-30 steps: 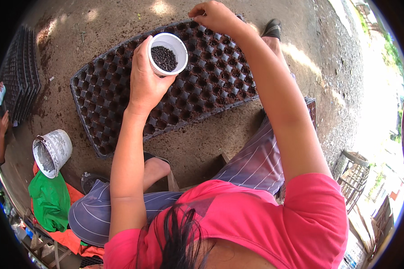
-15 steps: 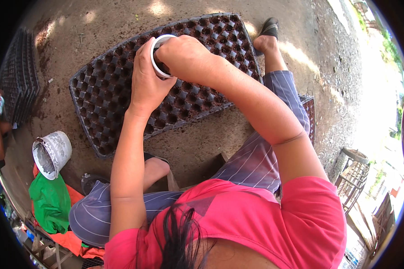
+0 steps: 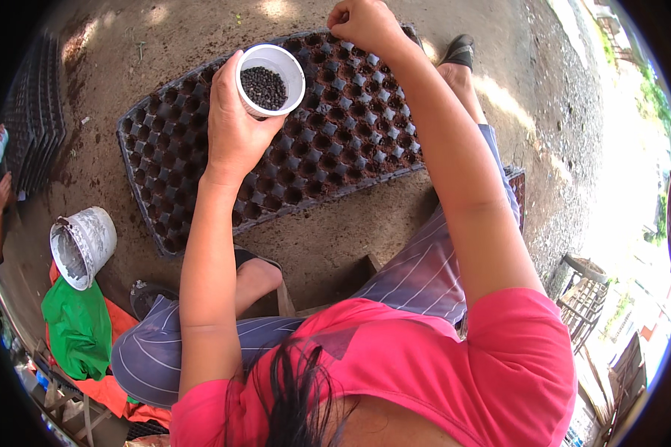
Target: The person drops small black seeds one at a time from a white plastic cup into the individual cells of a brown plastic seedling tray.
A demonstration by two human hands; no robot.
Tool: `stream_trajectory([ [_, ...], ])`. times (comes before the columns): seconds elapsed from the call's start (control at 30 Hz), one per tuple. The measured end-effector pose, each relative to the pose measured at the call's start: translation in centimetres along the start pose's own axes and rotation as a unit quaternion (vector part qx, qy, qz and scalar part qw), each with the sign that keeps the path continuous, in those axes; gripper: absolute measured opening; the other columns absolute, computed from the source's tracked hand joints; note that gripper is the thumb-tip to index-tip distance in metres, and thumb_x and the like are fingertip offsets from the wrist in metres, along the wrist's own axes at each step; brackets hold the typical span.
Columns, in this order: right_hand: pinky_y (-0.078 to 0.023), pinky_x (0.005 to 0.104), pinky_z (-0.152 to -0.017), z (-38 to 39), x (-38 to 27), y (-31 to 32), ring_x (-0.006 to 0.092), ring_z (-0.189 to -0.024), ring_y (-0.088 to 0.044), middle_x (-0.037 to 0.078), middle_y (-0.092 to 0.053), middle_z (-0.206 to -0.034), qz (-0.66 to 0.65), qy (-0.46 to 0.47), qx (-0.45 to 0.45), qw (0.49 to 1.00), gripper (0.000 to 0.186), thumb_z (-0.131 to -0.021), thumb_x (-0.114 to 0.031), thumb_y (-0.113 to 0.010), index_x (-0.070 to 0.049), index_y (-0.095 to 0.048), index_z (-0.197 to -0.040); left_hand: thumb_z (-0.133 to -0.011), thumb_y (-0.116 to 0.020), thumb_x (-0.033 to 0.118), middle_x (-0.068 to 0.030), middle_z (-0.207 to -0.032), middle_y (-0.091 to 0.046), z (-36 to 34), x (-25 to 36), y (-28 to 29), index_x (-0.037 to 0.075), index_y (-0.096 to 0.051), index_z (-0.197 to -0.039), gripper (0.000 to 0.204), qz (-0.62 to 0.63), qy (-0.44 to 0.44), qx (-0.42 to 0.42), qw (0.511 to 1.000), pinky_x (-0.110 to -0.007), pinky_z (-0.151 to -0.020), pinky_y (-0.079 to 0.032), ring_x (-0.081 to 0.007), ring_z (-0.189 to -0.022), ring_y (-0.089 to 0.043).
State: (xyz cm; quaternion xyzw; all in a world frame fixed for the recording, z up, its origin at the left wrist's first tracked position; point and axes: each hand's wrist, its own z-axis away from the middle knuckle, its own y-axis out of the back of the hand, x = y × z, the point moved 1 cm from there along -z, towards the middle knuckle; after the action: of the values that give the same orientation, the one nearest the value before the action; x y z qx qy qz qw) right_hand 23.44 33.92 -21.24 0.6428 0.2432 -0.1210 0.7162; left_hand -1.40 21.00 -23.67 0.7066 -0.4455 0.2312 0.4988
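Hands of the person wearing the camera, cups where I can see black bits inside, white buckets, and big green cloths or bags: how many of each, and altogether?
Wearer's hands: 2 (left hand, right hand)
Cup showing black bits: 1
White bucket: 1
Big green cloth or bag: 1
Total: 5

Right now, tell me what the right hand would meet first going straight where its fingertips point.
Likely the black cell tray, near its far edge, by the right hand; the height between them is unclear.
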Motion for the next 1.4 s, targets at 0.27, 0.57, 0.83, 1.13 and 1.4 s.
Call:
stream_trajectory([
  [0.27,-0.060,0.0405,-0.074,2.2,-4.3,0.4,0.0298,-0.078,-0.075,0.013,-0.077,-0.082,-0.086,0.007,-0.051,0.995,0.020,-0.077,-0.014,-0.070,-0.009,-0.081,-0.093,-0.068,-0.093,0.008,-0.0176,-0.140,-0.056,0.4,-0.2,0.3,0.005,-0.040,-0.151,0.098,-0.019,-0.028,0.006,0.999,-0.045,-0.111,-0.046,-0.0348,-0.130,-0.057],
  [0.57,-0.059,0.0431,-0.071,7.5,-9.8,-2.6,0.0364,-0.077,-0.073,0.018,-0.073,-0.078,0.105,0.207,-0.130,0.964,0.008,-0.078,-0.010,-0.071,-0.004,-0.074,-0.081,-0.068,-0.093,0.010,-0.0185,-0.141,-0.053,0.9,2.3,-1.3,0.009,-0.035,-0.153,0.103,-0.004,-0.040,-0.040,0.998,-0.047,-0.110,-0.046,-0.0386,-0.133,-0.051],
  [0.83,-0.059,0.0395,-0.082,3.1,-0.1,-0.1,0.0308,-0.083,-0.075,0.012,-0.077,-0.086,0.038,0.051,-0.008,0.998,0.017,-0.076,-0.014,-0.073,-0.012,-0.081,-0.090,-0.067,-0.093,0.007,-0.0179,-0.140,-0.055,0.4,0.7,-0.1,0.006,-0.039,-0.152,0.100,-0.013,-0.043,-0.002,0.999,-0.045,-0.110,-0.047,-0.0361,-0.129,-0.057],
  [1.13,-0.059,0.0399,-0.081,2.0,2.8,-2.2,0.0290,-0.081,-0.075,0.014,-0.077,-0.085,0.033,0.012,-0.056,0.998,0.021,-0.078,-0.011,-0.075,-0.012,-0.082,-0.098,-0.066,-0.093,0.006,-0.0169,-0.141,-0.055,0.4,0.2,0.5,0.006,-0.038,-0.152,0.102,-0.017,-0.034,-0.001,0.999,-0.045,-0.110,-0.047,-0.0348,-0.130,-0.057],
  [1.4,-0.058,0.0403,-0.082,2.3,1.8,-1.2,0.0283,-0.084,-0.075,0.012,-0.077,-0.085,0.041,0.011,-0.052,0.998,0.021,-0.077,-0.017,-0.079,-0.013,-0.082,-0.098,-0.066,-0.093,0.006,-0.0169,-0.141,-0.054,0.5,0.5,0.5,0.007,-0.038,-0.153,0.103,-0.030,-0.030,-0.001,0.999,-0.045,-0.112,-0.046,-0.0347,-0.131,-0.056],
])
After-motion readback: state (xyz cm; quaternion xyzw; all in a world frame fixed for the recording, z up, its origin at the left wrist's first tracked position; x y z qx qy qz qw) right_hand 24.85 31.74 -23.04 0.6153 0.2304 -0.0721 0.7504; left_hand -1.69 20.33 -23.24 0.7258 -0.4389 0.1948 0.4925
